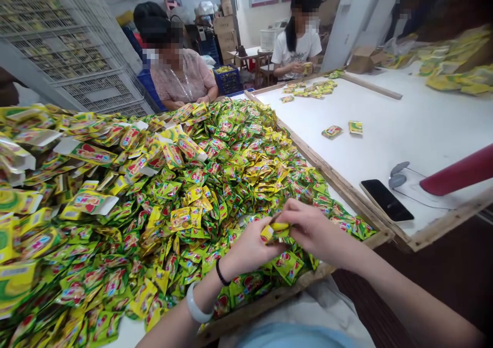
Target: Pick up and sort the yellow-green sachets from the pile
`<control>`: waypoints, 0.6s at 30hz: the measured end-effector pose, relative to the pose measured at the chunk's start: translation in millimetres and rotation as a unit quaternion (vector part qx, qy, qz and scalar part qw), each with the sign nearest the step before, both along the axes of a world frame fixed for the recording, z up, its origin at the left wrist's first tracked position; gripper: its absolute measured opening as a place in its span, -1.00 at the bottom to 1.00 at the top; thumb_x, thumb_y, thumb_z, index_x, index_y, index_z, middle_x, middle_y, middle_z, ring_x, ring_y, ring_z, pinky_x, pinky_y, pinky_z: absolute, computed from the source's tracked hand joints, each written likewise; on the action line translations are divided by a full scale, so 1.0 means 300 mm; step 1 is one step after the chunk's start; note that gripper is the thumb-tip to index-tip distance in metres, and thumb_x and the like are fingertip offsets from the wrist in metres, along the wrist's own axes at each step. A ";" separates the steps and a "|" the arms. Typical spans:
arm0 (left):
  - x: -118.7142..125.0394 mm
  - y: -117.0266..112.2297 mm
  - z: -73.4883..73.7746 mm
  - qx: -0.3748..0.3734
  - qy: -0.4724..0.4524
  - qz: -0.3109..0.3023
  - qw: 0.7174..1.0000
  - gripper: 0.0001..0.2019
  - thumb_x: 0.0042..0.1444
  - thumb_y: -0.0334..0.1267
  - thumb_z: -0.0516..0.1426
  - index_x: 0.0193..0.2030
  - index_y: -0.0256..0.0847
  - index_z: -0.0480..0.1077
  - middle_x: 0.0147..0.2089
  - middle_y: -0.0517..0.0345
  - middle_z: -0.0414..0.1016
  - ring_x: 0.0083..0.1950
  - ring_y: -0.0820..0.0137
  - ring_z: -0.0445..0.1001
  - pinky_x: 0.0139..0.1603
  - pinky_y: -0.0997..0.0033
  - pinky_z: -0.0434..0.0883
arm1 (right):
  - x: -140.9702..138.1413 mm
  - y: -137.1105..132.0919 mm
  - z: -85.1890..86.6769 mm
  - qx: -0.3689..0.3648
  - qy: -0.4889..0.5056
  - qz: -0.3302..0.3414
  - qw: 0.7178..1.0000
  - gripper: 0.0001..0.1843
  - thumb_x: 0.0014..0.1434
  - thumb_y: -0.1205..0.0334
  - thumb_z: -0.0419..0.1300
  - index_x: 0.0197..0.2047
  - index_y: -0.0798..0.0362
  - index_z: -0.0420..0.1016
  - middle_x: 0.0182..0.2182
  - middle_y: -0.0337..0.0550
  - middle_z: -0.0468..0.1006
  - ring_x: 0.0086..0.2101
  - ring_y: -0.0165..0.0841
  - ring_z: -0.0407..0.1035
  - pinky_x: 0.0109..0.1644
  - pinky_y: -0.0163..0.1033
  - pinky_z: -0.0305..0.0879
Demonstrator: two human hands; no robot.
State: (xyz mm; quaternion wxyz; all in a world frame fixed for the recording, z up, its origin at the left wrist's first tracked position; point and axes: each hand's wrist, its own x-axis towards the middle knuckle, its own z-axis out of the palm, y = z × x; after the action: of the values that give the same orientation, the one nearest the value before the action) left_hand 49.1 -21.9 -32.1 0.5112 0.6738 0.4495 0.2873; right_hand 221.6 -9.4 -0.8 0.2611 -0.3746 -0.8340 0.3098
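My left hand (250, 248) and my right hand (314, 230) meet over the near edge of a big heap of small green-and-yellow sachets (173, 184). Both hands pinch one yellow sachet (274, 231) between their fingertips. The left wrist wears a white bangle and a thin black band. The heap covers a wood-framed white table (269, 299) from left to centre.
A second framed white table (404, 122) on the right holds a black phone (386, 199), two loose sachets (342, 129), a red roll (458, 176) and more sachets at the far end. Two people sit opposite, handling sachets. Wire racks stand at back left.
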 end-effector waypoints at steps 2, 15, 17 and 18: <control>0.005 -0.017 -0.001 0.023 0.030 0.003 0.999 -0.69 -0.09 -0.37 0.16 -0.13 -0.18 0.41 -0.26 0.15 0.49 -0.25 0.31 0.43 -0.15 0.38 0.35 | 0.003 -0.035 0.005 0.013 -0.059 -0.011 0.998 -0.66 0.01 0.57 0.00 -0.30 0.03 0.49 -0.34 -0.13 0.36 -0.41 -0.38 0.31 -0.32 -0.30 0.25; -0.024 -0.115 -0.053 -0.112 -0.057 -0.050 0.991 -0.16 -0.12 -0.35 0.24 0.29 -0.15 -0.06 0.10 -0.02 0.36 0.09 0.23 0.36 0.13 0.25 0.27 | 0.040 -0.134 -0.078 -0.105 0.004 0.114 0.988 -0.74 0.26 0.27 0.00 -0.06 -0.04 0.45 -0.15 -0.07 0.44 -0.18 -0.30 0.37 -0.14 -0.25 0.31; -0.028 -0.109 -0.054 -0.084 -0.059 -0.042 0.994 -0.11 -0.11 -0.31 0.26 0.33 -0.13 -0.12 0.14 -0.04 0.32 0.12 0.21 0.34 0.15 0.23 0.26 | 0.045 -0.112 -0.093 -0.073 -0.001 0.084 0.994 -0.74 0.26 0.30 -0.01 -0.11 -0.03 0.48 -0.21 -0.08 0.42 -0.24 -0.33 0.37 -0.20 -0.27 0.31; -0.034 -0.102 -0.055 -0.065 -0.056 -0.037 0.996 -0.09 -0.10 -0.28 0.27 0.33 -0.12 -0.14 0.17 -0.05 0.29 0.14 0.21 0.32 0.15 0.23 0.26 | 0.059 -0.083 -0.097 -0.046 -0.001 0.067 0.997 -0.74 0.27 0.30 -0.02 -0.15 -0.03 0.48 -0.24 -0.09 0.42 -0.26 -0.33 0.37 -0.21 -0.27 0.31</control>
State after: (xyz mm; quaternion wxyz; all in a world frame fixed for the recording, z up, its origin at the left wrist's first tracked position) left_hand 38.9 -52.6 -48.7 0.5885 0.6382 0.4124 0.2761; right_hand 239.3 -34.4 -30.0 0.2211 -0.3296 -0.8425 0.3642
